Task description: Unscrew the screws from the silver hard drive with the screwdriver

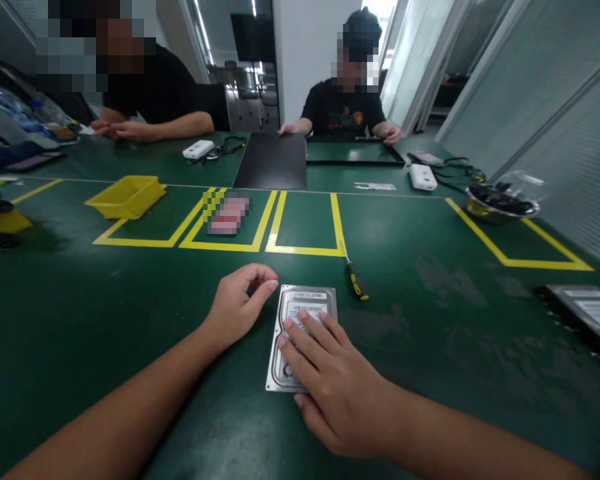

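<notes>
A silver hard drive [306,298] with white labels lies flat on the green table in front of me. My right hand [330,373] rests palm down over its lower right part, fingers stretched out and slightly spread. Just left of the drive's upper left corner is my left hand [245,297], its fingers curled and the thumb close to the index fingertip. Whether anything small sits in that pinch I cannot make out. Beyond the drive, to the right, lies a screwdriver [356,281] with a black and yellow handle, its shaft pointing away from me.
Yellow tape outlines mark the table [130,300]. A yellow bin [127,199] stands at the left, a metal bowl [503,200] of dark parts at the right. Another hard drive [587,313] lies near the right edge. Opposite, a person holds a dark panel [273,160]; another person leans on the table.
</notes>
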Tool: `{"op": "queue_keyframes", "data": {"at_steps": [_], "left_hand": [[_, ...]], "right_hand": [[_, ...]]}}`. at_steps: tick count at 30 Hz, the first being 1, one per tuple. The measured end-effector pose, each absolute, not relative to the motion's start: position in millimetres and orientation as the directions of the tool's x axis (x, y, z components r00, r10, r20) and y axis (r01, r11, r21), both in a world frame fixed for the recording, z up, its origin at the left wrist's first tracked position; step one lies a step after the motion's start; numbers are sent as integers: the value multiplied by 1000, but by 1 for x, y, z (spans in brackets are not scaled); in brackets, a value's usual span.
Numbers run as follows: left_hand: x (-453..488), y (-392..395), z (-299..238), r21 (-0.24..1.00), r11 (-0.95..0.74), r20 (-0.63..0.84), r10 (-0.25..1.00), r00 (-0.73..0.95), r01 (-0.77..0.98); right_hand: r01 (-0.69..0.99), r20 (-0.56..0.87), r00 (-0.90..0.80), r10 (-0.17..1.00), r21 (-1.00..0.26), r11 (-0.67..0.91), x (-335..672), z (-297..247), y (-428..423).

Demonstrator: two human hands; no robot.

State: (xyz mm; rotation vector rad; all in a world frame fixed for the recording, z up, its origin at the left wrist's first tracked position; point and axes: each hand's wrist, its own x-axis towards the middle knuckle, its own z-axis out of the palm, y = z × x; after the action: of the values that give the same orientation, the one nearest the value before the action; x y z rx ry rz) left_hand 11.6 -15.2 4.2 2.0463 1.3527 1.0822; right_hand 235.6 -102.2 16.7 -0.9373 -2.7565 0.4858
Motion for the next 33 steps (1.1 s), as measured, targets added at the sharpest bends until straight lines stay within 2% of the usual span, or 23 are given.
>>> {"op": "queue_keyframes", "data": {"at_steps": [9, 17, 33], "left_hand": [[11, -12, 0, 661, -438, 339, 899, 278, 610], [11, -9, -3, 574, -492, 325, 871, 369, 655], [7, -6, 0, 552, -552, 275, 828, 488, 625]], "right_hand": [[551, 78, -782, 619, -378, 744, 234, 16, -108], [544, 88, -794, 601, -338, 768, 234, 15, -111], [546, 90, -802, 591, -292, 785, 233, 10, -110]]}}
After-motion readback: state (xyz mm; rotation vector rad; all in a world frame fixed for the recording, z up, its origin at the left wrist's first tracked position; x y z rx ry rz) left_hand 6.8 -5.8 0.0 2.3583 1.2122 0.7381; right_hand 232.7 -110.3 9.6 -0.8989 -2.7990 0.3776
